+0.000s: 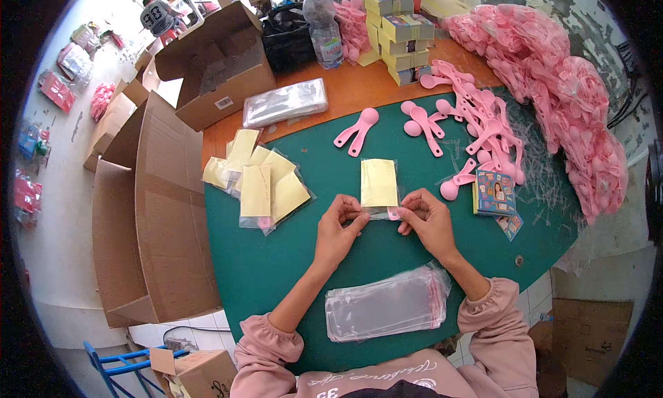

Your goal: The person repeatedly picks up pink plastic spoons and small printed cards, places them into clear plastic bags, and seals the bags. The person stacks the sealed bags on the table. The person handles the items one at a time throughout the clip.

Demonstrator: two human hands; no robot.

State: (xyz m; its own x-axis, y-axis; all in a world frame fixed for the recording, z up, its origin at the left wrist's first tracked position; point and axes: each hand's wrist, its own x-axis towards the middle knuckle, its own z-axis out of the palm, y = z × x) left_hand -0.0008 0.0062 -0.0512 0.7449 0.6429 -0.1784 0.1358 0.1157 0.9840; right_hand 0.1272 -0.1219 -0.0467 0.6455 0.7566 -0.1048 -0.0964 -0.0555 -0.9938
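Observation:
Over the middle of the green table mat [276,260], both hands pinch the near edge of a small see-through plastic bag [379,184]. My left hand [340,229] has its left corner, my right hand [429,225] its right corner. Inside lies a pale yellow card, and a pink handle end shows beside my right fingertips. Nearer to me is a pile of flat see-through bags [387,308]. Left of my hands, several filled bags with yellow cards [257,191] overlap. Pink spoons [487,132] lie heaped at the right, next to a stack of printed cards [495,193].
Large bags of pink spoons [545,73] line the right edge. Behind stand banded card stacks [400,39], a plastic bottle [323,32] and a pack of bags [285,102]. Open cardboard boxes [155,211] flank the table's left side. Another person [160,18] is far off.

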